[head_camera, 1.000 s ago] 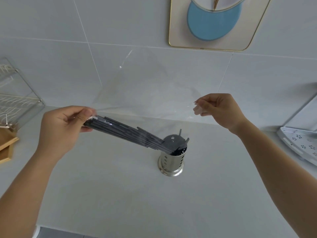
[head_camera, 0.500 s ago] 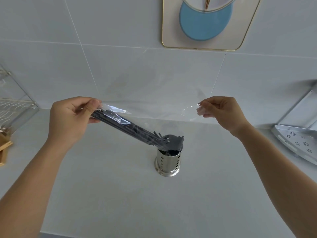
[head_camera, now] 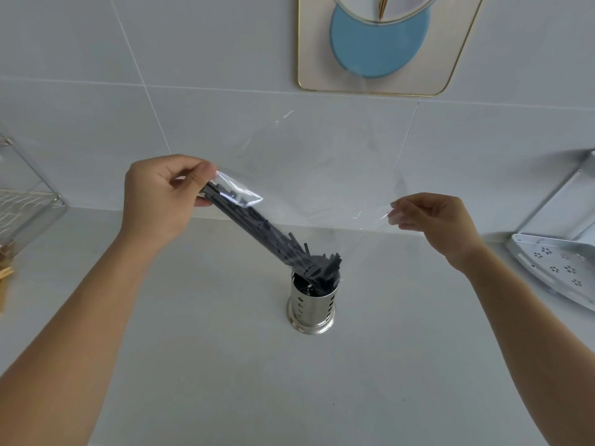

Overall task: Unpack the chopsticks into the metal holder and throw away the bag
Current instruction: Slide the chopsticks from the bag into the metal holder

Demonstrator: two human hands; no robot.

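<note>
Wall (head_camera: 96,59): pale grey tiles, fills upper half; meets the counter behind the hands.
Counter (head_camera: 225,365): pale grey, fills lower half; holder stands on it, right of centre.
Plaque (head_camera: 309,59): cream w/ gold rim, on wall top centre; blue disc on it; top cut off by frame edge.
Shelf (head_camera: 553,262): white perforated metal, far right, on counter against wall; well apart from holder.
Rack (head_camera: 29,201): wire, far left edge, partly out of frame; some wood bits below it, too cut off to tell what.
Bag (head_camera: 322,175): clear plastic, stretched between both hands above holder; v. hard to see against wall, only creases + glints show. Left end wraps the chopstick tops; mouth end hangs over holder.
Left hand (head_camera: 161,197): raised left of holder; thumb + fingers pinch bag's closed end around chopstick tops.
Right hand (head_camera: 431,217): raised right of holder; fingertips pinch bag's other edge, fingers curled.
Chopsticks (head_camera: 257,226): dark bundle, tilted, running from left hand down-right into holder. Upper part inside bag; lower ends fan out at the rim, some already inside.
Holder (head_camera: 310,304): steel cylinder w/ holes + flared base, upright on counter, between the forearms. Bag film + chopsticks cover its mouth, so inside mostly hidden.
</note>
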